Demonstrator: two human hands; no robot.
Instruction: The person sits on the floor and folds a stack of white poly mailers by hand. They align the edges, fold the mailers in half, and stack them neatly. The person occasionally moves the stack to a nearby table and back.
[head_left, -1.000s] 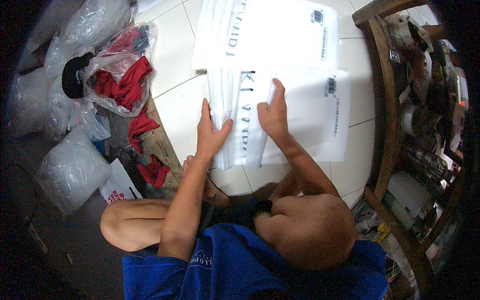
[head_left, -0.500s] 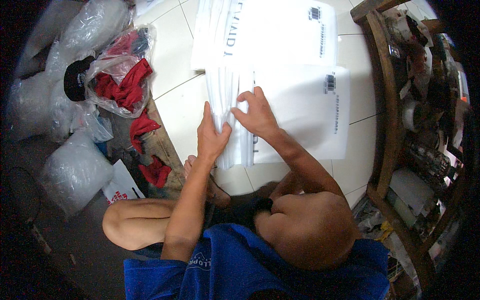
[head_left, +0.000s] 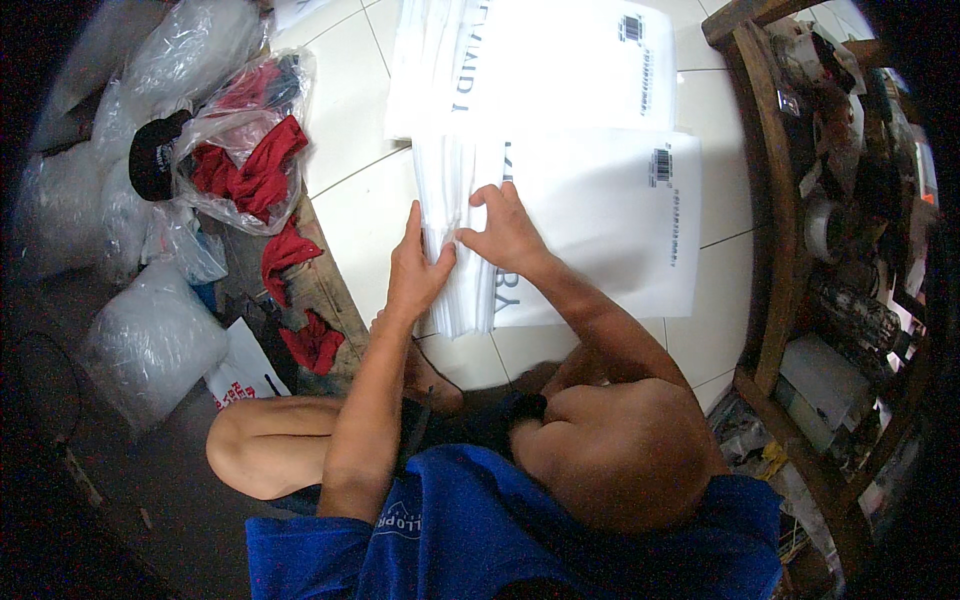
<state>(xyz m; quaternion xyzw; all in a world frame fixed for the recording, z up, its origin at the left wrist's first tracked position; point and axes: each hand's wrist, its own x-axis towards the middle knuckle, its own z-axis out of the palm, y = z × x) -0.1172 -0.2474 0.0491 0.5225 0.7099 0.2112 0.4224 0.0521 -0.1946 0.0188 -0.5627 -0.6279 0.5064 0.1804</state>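
Observation:
A near stack of white printed sheets or flat bags (head_left: 610, 230) lies before me, with dark lettering and a barcode on top. Its left side shows many layered edges (head_left: 460, 300). My left hand (head_left: 418, 270) rests at the left border of those edges, fingers stretched out and thumb apart, touching the layers. My right hand (head_left: 510, 235) is over the layered part, index finger bent and thumb reaching toward the left thumb, a gap between them. Whether a sheet lies under its fingertips is hard to see. A second similar stack (head_left: 560, 70) lies just beyond, touching or overlapping the near one.
Pale floor tiles (head_left: 350, 200) surround the stacks. On the left are filled clear plastic bags (head_left: 155, 340), a black cap (head_left: 155, 155), red cloths (head_left: 265, 165) and a wooden board (head_left: 335, 290). A wooden rack (head_left: 775, 220) with cluttered items stands on the right.
The layered edges have shifted left, uncovering more dark lettering on the near stack. Both hands have moved slightly left, and the right hand sits a little lower.

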